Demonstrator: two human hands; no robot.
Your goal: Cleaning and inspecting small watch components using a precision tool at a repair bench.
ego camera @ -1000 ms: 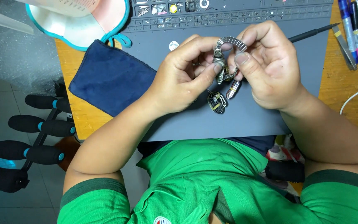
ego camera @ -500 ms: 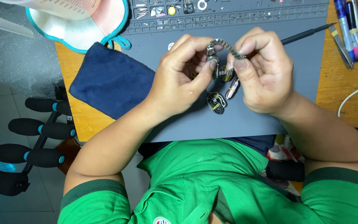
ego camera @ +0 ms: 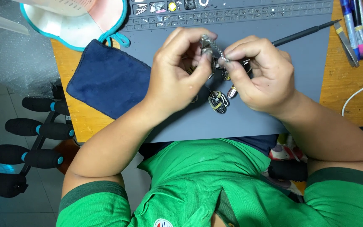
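Both hands are raised over a grey work mat (ego camera: 299,80) and pinch a metal link watch band (ego camera: 211,45) between them. My left hand (ego camera: 175,71) grips its left end with thumb and forefinger. My right hand (ego camera: 261,75) holds the other end, fingers curled. Small metal pieces hang below the band, among them a dark oval watch case (ego camera: 218,101) with a pale line on it, just above the mat. How the pieces join is hidden by my fingers.
A dark blue cloth (ego camera: 106,80) lies left on the mat's edge and the wooden table (ego camera: 345,96). A parts tray (ego camera: 232,8) runs along the mat's far side. A thin black tool (ego camera: 305,33) lies at right, pens (ego camera: 356,25) at far right.
Both hands have drifted slightly left and my fingers have shifted along the band, which is now more covered. The hanging pieces moved with it.
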